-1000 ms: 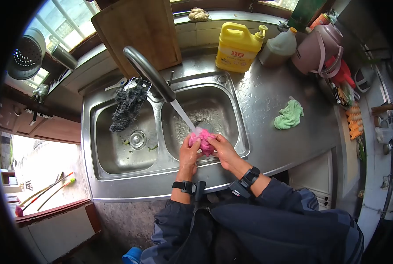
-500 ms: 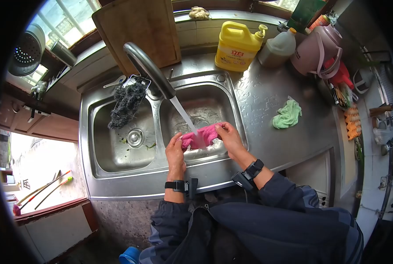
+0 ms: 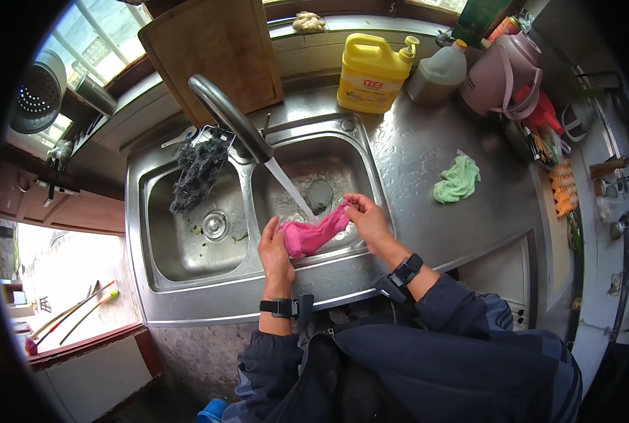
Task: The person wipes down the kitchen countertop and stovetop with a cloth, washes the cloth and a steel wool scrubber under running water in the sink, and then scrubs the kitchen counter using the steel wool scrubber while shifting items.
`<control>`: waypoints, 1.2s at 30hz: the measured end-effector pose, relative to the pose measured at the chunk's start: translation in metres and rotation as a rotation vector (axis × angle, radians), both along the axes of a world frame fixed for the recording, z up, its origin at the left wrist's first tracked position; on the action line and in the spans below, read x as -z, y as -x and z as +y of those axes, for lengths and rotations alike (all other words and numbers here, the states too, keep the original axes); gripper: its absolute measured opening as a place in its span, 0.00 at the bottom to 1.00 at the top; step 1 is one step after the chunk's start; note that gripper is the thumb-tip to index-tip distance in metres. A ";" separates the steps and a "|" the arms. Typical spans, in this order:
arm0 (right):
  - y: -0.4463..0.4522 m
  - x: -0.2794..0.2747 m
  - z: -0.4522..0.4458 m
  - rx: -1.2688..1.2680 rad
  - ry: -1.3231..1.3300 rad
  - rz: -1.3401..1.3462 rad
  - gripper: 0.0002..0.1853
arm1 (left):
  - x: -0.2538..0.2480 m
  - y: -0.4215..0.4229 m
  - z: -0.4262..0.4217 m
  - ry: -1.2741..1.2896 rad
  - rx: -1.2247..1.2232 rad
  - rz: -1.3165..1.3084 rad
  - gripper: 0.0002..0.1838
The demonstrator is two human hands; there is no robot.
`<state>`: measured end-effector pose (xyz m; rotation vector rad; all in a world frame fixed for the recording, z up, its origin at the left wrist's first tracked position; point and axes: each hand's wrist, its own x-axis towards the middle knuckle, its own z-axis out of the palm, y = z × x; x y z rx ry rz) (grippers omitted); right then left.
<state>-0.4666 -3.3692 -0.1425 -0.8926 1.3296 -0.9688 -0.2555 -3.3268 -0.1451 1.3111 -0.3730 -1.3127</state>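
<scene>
A wet pink cloth (image 3: 314,235) is stretched between my two hands above the right sink basin (image 3: 371,176). My left hand (image 3: 275,248) is closed on its left end, which bunches and hangs lower. At the upper right end, my right hand (image 3: 365,215) pinches the cloth between thumb and fingers. Water runs from the curved steel faucet (image 3: 233,116) and falls at the cloth's far edge. Behind the cloth, the drain (image 3: 320,192) shows under splashing water.
Dark mesh netting (image 3: 200,169) hangs over the left basin (image 3: 173,257), which holds green scraps. A crumpled green cloth (image 3: 457,179) lies on the right counter. Behind stand a yellow pump jug (image 3: 374,74), a plastic jug (image 3: 438,74), a pink kettle (image 3: 501,77) and a cutting board (image 3: 216,53).
The pink cloth has tilted, its left end now lower and fuller. The stream now lands at its far edge instead of its middle, and the drain has come into sight.
</scene>
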 end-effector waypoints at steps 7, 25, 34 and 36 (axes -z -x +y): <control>-0.017 -0.008 0.031 -0.136 -0.229 -0.121 0.23 | -0.040 0.037 0.005 0.120 0.131 -0.046 0.20; -0.034 0.046 0.045 0.140 -0.288 -0.910 0.31 | -0.095 0.094 0.009 0.559 0.541 -0.775 0.17; -0.038 0.051 0.023 -0.052 -0.343 -1.243 0.37 | -0.100 0.076 0.016 0.587 0.594 -0.939 0.23; -0.041 0.055 0.020 -0.075 -0.342 -1.280 0.38 | -0.097 0.074 0.016 0.615 0.588 -0.978 0.23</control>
